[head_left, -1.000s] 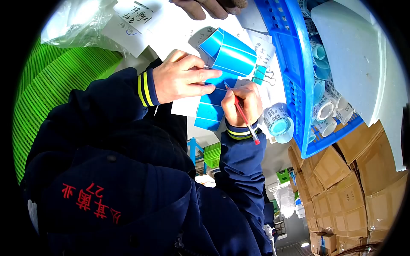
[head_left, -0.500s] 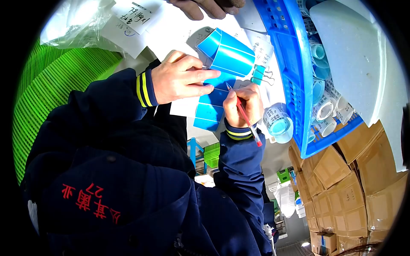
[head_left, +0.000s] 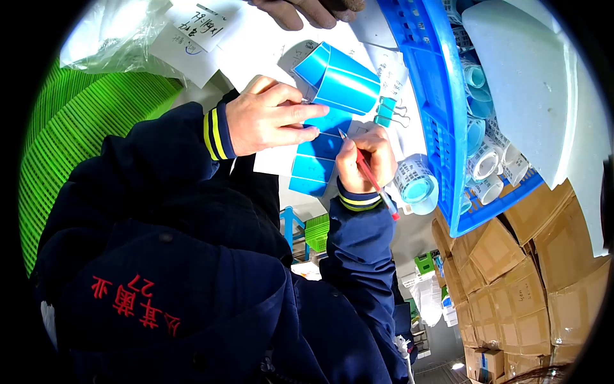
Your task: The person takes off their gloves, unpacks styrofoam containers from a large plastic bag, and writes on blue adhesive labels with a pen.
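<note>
My right hand (head_left: 368, 160) grips a red pen (head_left: 366, 168), its tip at a strip of blue labels (head_left: 314, 165). The fingers of my left hand (head_left: 272, 118) are stretched out and lie on the same strip, a little above and left of the pen tip. Beyond the fingers the strip curls over into a loose blue roll (head_left: 348, 86). A teal binder clip (head_left: 385, 112) sits on paper just right of this roll. Beside my right hand lies a roll of printed white labels (head_left: 414, 179).
A blue plastic basket (head_left: 441, 128) on the right holds several label rolls (head_left: 486, 160). Green baskets (head_left: 83, 121) are stacked at the left, near a clear plastic bag (head_left: 115, 32). Another person's fingers (head_left: 307, 11) show at the top. Cardboard boxes (head_left: 511, 294) stand lower right.
The pen's rear end has swung slightly right and down, and its tip has shifted a little on the blue label. My left hand stays in place.
</note>
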